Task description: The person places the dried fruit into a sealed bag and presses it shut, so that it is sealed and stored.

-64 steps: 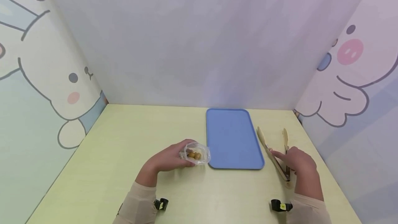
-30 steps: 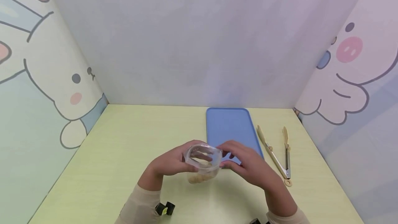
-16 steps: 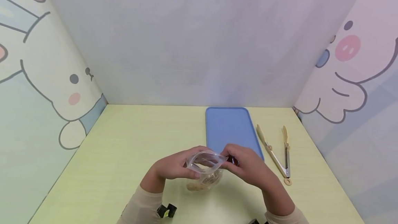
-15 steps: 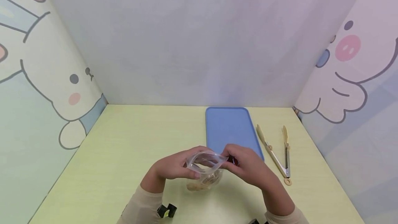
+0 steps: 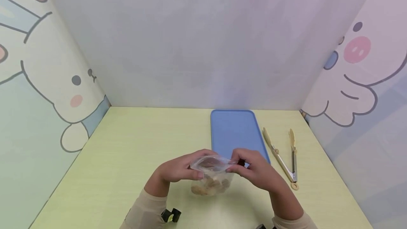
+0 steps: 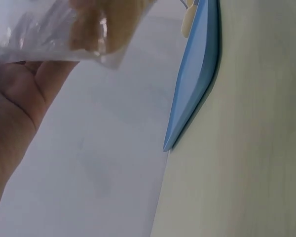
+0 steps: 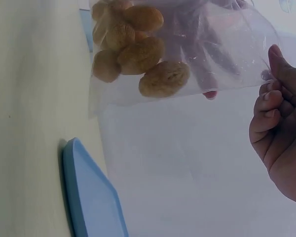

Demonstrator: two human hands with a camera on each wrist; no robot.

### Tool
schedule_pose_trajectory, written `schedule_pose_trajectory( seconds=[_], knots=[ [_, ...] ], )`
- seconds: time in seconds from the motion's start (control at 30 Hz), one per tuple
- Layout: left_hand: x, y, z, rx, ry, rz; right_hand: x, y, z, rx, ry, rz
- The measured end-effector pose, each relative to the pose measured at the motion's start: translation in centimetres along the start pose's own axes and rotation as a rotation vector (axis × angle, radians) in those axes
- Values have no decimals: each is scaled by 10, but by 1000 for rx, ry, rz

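Note:
A clear plastic bag (image 5: 219, 176) with an open mouth is held up over the table's front middle. Several brown, rounded lumps (image 7: 141, 55) lie together at its bottom; they look like small baked pieces, but their exact kind is unclear. My left hand (image 5: 181, 169) grips the bag's left side near the mouth, thumb on the front and fingers behind. At the mouth's right corner, my right hand (image 5: 251, 167) pinches the plastic between thumb and curled fingers. In the left wrist view, the bag (image 6: 34, 34) hides most of the left fingers.
Beyond the hands lies a flat blue tray (image 5: 235, 130), its near edge partly covered by the right hand. Right of it, tongs (image 5: 283, 163) with beige tips lie spread on the pale table (image 5: 143, 133). Walls with cartoon animals close off the back and sides.
My right hand has left the tongs, which stay on the table, and come left to the bag's mouth. The bag has tipped more upright, and its mouth has narrowed.

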State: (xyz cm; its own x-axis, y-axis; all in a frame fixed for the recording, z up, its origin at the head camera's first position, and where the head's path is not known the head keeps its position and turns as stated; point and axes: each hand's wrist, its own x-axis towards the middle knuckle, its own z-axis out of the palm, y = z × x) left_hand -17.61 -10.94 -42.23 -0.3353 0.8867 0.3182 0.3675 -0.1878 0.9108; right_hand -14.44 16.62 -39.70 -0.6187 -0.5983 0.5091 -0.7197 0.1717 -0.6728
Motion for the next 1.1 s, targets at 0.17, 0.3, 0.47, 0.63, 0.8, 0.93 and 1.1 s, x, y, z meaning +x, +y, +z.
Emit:
schedule_pose_trajectory(
  seconds=[0.17, 0.3, 0.47, 0.63, 0.8, 0.93, 1.1],
  knots=[
    [-1, -4, 0, 6, 36, -55, 0, 1, -2, 69, 129, -127],
    [0, -8, 2, -51, 7, -147, -1, 0, -4, 217, 254, -186],
    [1, -10, 5, -41, 21, -297, -2, -5, -9, 413, 406, -134],
    [-1, -10, 4, -42, 83, -334, -1, -11, -15, 528, 503, -37],
    [-4, -10, 1, -53, 111, -305, -3, -15, -23, 472, 556, 66],
    [-5, -8, -1, -91, 94, -259, -6, -18, -30, 328, 581, 186],
    [-6, -6, -2, -109, 62, -228, -8, -21, -36, 284, 588, 221]
  ],
)
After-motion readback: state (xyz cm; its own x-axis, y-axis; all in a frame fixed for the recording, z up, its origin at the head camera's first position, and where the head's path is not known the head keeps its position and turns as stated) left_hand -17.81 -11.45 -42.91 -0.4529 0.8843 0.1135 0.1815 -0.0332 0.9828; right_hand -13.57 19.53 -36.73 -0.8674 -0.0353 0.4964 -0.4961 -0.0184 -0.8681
